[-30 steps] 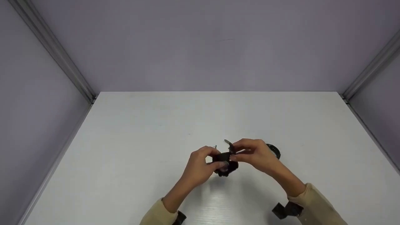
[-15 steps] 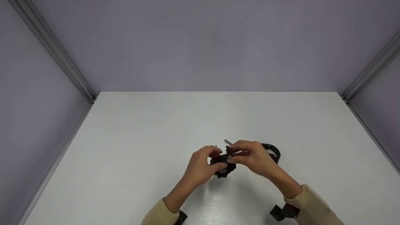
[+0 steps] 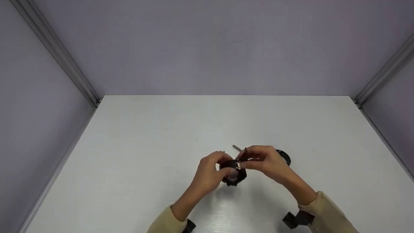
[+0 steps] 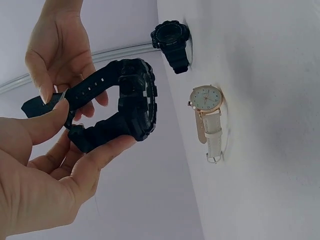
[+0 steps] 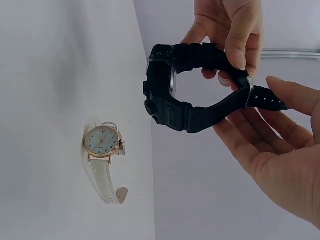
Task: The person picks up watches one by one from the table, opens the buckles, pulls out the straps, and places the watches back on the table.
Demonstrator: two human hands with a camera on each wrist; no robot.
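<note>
Black watch sits pinched between my left hand and right hand. Both hands grip its strap above the counter.

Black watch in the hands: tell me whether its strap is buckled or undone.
Buckled: the black watch forms a closed loop, its strap tail past the buckle, pinched by the right hand; the left hand grips the band.
</note>
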